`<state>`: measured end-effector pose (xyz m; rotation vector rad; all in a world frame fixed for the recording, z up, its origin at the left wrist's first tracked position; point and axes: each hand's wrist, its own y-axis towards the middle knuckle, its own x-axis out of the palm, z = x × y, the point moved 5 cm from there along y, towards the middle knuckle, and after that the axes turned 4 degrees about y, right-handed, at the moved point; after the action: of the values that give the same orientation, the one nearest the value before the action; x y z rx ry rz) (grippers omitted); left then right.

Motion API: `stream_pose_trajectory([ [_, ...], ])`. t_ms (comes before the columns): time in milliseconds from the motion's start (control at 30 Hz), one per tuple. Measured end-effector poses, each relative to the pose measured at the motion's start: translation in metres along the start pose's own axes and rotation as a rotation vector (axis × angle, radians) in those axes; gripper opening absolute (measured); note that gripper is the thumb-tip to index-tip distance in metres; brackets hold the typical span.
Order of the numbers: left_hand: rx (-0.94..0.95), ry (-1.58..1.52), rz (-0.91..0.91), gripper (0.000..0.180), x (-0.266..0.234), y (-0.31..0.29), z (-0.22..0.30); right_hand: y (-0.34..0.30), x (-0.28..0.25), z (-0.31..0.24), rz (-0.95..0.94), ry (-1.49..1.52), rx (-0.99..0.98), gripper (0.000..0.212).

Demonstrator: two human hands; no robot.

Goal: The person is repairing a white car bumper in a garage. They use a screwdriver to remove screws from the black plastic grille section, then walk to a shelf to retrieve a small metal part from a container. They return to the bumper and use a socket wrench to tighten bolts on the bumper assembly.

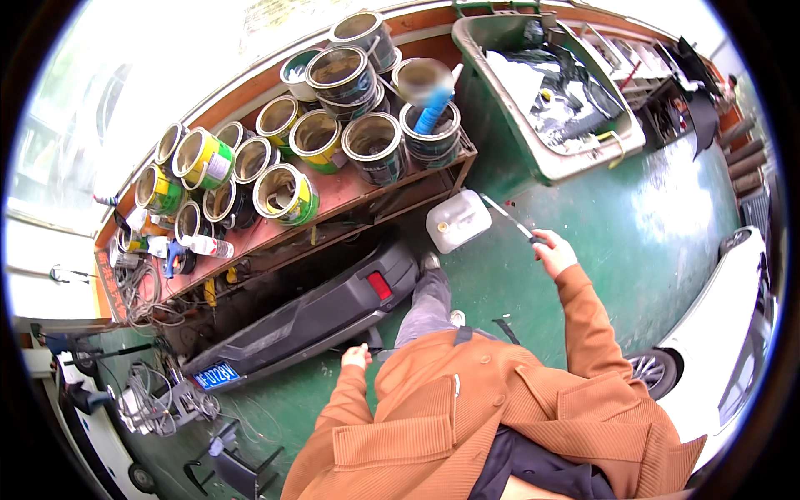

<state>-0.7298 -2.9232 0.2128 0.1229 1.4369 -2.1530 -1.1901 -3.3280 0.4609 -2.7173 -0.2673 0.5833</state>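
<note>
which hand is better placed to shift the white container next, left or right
Right, most likely: the right hand grips a rod whose far end reaches the white container. The left hand is farther off, near the bumper.

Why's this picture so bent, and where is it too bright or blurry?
Head view: the fisheye lens bends the red bench; windows at upper left wash out white; glare whitens the green floor at right; one can at the bench's right end looks smeared; the right hand looks clearer.
</note>
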Motion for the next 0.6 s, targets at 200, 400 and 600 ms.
stream_pose_trajectory([
  [200,0.045,-0.392,0.044,0.019,0.057,0.064,0.111,0.026,0.118,-0.094,-0.324,-0.239,-0.159,0.041],
  [400,0.212,-0.48,-0.024,0.016,0.08,0.09,0.251,0.08,0.143,-0.179,-0.419,-0.55,-0.308,0.039],
  [600,0.453,-0.495,0.062,0.014,0.039,0.115,0.336,0.146,0.153,-0.235,-0.33,-0.681,-0.355,0.036],
])
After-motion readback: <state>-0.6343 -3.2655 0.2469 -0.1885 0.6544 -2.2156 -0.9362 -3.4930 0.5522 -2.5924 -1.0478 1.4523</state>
